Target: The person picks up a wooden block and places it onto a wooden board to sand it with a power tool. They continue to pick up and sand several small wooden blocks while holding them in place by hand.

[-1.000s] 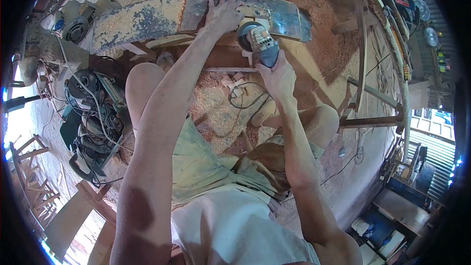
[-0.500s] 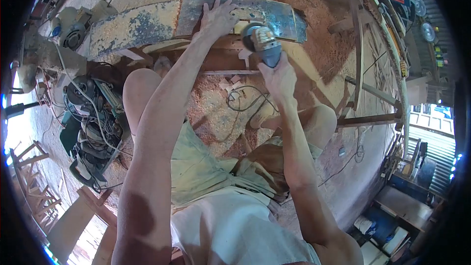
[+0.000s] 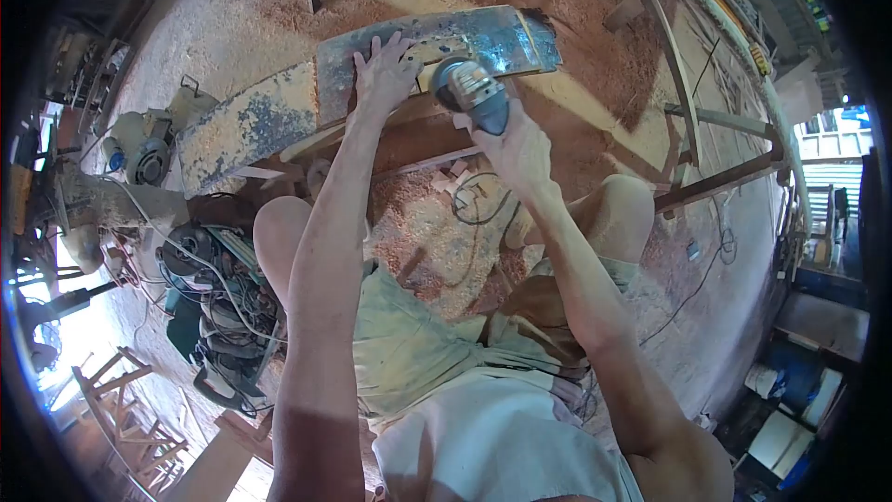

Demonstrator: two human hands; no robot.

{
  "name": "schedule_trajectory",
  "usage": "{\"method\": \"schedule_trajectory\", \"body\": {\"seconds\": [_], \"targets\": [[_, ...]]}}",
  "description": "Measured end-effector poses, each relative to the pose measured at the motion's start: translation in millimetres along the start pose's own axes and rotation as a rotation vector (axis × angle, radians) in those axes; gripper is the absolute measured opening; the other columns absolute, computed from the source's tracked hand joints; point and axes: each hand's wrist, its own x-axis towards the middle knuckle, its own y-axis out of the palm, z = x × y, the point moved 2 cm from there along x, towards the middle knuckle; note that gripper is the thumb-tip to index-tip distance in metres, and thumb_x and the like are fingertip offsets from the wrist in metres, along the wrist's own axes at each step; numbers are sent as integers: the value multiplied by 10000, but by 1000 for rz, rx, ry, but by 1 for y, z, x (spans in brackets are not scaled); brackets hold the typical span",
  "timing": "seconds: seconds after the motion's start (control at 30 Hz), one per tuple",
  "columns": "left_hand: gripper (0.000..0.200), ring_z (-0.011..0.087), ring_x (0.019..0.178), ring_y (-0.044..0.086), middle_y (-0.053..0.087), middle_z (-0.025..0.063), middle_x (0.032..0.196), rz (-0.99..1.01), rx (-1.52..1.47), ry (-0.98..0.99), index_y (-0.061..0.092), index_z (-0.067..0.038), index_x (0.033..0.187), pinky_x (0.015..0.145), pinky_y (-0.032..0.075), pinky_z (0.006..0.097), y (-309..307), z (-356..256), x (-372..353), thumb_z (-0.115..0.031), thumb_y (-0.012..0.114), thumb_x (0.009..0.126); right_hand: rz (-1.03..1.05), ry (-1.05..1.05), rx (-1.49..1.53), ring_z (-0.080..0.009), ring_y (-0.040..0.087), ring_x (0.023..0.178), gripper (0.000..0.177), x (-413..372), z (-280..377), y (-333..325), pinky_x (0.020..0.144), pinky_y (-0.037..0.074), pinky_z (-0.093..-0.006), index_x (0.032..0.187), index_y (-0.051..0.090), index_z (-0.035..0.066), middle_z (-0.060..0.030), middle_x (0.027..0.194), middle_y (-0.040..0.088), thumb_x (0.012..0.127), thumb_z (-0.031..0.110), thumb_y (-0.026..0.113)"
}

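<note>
My left hand (image 3: 381, 79) lies with its fingers spread on a dark, worn board (image 3: 358, 45) that has bare wood patches. My right hand (image 3: 516, 151) is wrapped round the body of an angle grinder (image 3: 478, 93). The grinder's round, dark disc is at the board's near edge, just right of my left hand. Whether the disc touches the wood cannot be made out. A paint-flecked plank (image 3: 249, 128) adjoins the board on the left.
Several power tools with tangled cords (image 3: 218, 293) lie to my left, near a grey motor-like machine (image 3: 146, 158). A loop of cable (image 3: 478, 204) and wood chips cover the floor between my legs. A wooden frame (image 3: 715, 188) stands at right.
The view has turned, so the board appears more tilted and further left. My left hand stays on the board, and the grinder stays at its near edge in my right hand.
</note>
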Motion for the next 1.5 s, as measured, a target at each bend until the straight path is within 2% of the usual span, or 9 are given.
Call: {"method": "schedule_trajectory", "body": {"seconds": [0.77,0.87,0.93,1.0,1.17,1.27,1.37,1.4,1.5], "targets": [[568,454,1695,272,413,79,1811,57,-37,11,595,-275,1598,1344,115,761,-9,-1,1,-464,667,1067,24,-112,-46,-503,761,1033,671,-10,-2,13,916,593,-587,1394,576,38,-268,1141,754,885,362,870],[499,421,1659,372,509,93,1751,-7,-42,70,647,-242,1553,1342,258,664,-14,5,-3,-409,646,1084,-59,-42,-31,-474,784,1030,673,-3,-9,4,909,623,-568,1386,591,37,-265,1132,769,892,394,877],[414,381,1547,521,626,116,1629,2,-641,-214,708,-210,1480,1278,387,551,-44,49,-12,-316,637,1086,-108,107,50,-478,781,1066,649,-7,-14,-23,936,617,-573,1380,621,52,-268,1157,787,890,402,864],[350,346,1411,643,718,133,1497,-107,-774,-259,760,-182,1405,1199,482,455,-65,64,-8,-229,627,1085,-223,221,77,-489,768,1111,654,-4,-38,-61,981,603,-575,1396,646,72,-263,1182,801,877,416,848],[235,321,1211,743,788,165,1313,-344,-397,-69,820,-140,1229,1089,555,381,-71,35,-34,-132,649,1068,-467,194,254,-456,773,1070,594,18,-72,-94,954,579,-497,1308,712,21,-255,1108,804,864,391,850],[222,361,1450,623,725,160,1478,-30,-579,-130,789,-147,1228,1260,427,478,-62,12,-28,-266,726,1052,-368,192,273,-442,779,1076,581,21,-72,-92,955,579,-487,1294,715,4,-256,1102,807,872,383,840],[366,409,1638,410,614,158,1635,-140,-187,23,748,-169,1289,1372,163,621,-37,-4,-27,-402,784,1009,-277,197,207,-456,783,1085,588,8,-73,-65,961,587,-508,1304,711,4,-274,1106,807,877,392,827],[509,433,1701,278,528,156,1719,-61,-244,29,693,-200,1395,1360,-38,698,-33,0,-22,-479,799,983,-252,206,171,-462,785,1087,593,0,-66,-57,962,589,-517,1310,709,5,-281,1106,807,879,396,822],[534,435,1699,279,512,165,1731,-39,-174,12,679,-211,1422,1366,-6,701,-27,-2,-18,-478,806,977,-82,136,58,-512,772,1053,613,-13,-46,-36,954,592,-567,1314,664,5,-312,1084,795,890,422,812]]}}
